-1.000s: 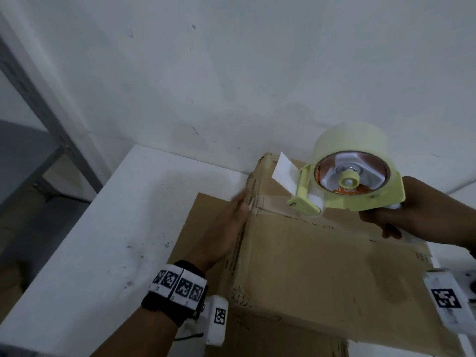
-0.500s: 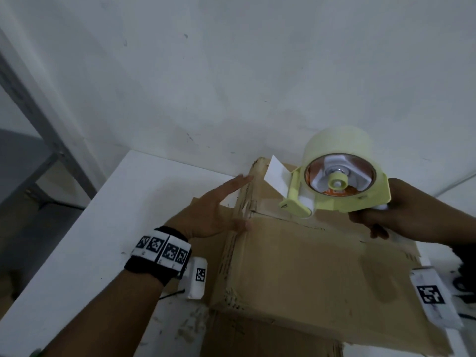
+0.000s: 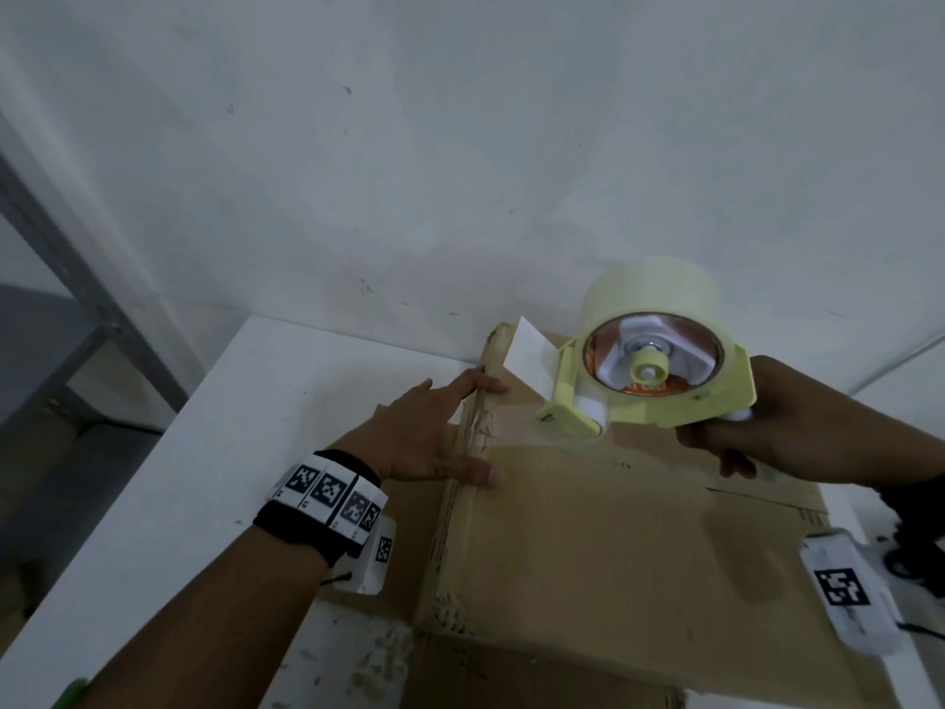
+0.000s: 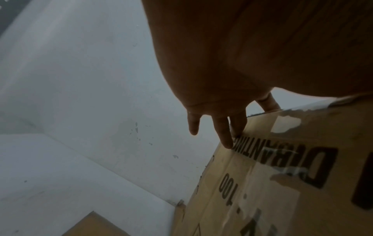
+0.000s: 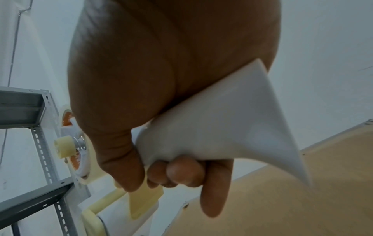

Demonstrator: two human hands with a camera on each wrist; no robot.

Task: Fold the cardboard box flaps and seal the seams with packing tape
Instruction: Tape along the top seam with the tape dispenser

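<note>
A brown cardboard box with its top flaps folded down stands on a white table. My left hand lies flat with straight fingers against the box's left top edge, thumb on top; its fingers touch the printed side of the box. My right hand grips the white handle of a pale yellow tape dispenser, which hovers just over the far part of the box top. A loose white tape end sticks out towards the box's far left corner.
A white wall rises right behind the table. A grey metal shelf frame stands at the left, beyond the table edge. A flat piece of cardboard lies on the table under the box. Black cables lie at the right edge.
My left hand slid further along the box's left edge towards the far corner and spread flat. The dispenser dropped slightly closer to the box top.
</note>
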